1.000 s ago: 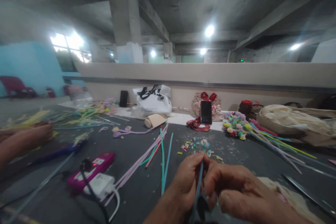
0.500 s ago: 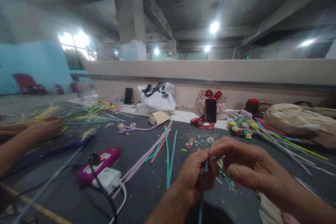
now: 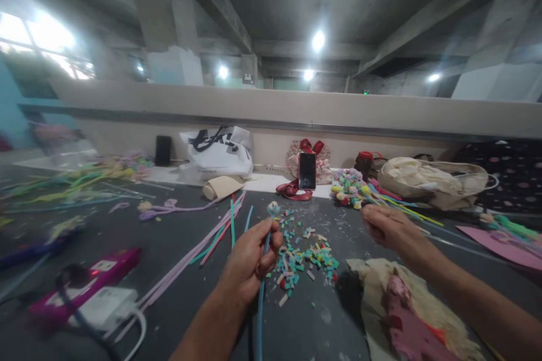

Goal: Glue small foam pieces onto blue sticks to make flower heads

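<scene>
My left hand [image 3: 249, 259] is closed around a thin light-blue stem [image 3: 261, 316], which stands nearly upright. A small pale blue and white head [image 3: 273, 208] tops the stem, just above my fingertips. Small coloured cut pieces [image 3: 305, 256] lie scattered on the dark table just right of this hand. My right hand [image 3: 385, 227], farther right, is a closed fist over the table, close to the stems of a bunch of small colourful flowers [image 3: 349, 187]. What its fingers hold, if anything, is hidden.
A pink tool [image 3: 406, 316] like a glue gun rests on a cloth [image 3: 368, 282] at lower right. At left lie a magenta power strip [image 3: 122, 265] and lilac stems [image 3: 199, 248]. A phone [image 3: 307, 170] leans at the back, right of a white bag [image 3: 220, 152].
The view has swung right. My hands, together before, are now apart: the right has moved away to the right and closed, while the left keeps the blue stem, its head now showing.
</scene>
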`<act>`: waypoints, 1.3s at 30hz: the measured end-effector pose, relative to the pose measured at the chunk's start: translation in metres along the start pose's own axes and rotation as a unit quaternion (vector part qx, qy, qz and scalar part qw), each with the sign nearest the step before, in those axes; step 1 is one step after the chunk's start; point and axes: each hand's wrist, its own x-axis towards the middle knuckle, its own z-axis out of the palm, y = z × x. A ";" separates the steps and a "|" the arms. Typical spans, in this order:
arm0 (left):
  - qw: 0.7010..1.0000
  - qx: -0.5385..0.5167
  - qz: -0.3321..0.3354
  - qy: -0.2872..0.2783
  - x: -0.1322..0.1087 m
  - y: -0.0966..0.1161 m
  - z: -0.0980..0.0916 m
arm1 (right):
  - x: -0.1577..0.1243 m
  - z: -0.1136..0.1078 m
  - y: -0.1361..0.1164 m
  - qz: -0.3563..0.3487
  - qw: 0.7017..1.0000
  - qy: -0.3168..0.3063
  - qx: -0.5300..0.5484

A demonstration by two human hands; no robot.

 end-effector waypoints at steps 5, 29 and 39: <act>1.000 0.018 0.005 0.021 0.001 0.006 -0.005 | 0.003 0.025 0.003 -0.033 0.994 -0.081 -0.068; 0.999 0.035 0.012 0.013 -0.001 0.005 -0.001 | 0.029 0.048 0.025 -0.239 0.858 -0.154 -0.427; 0.998 0.056 0.011 0.009 -0.001 0.004 0.000 | 0.029 0.092 0.013 -0.220 0.880 -0.188 -0.376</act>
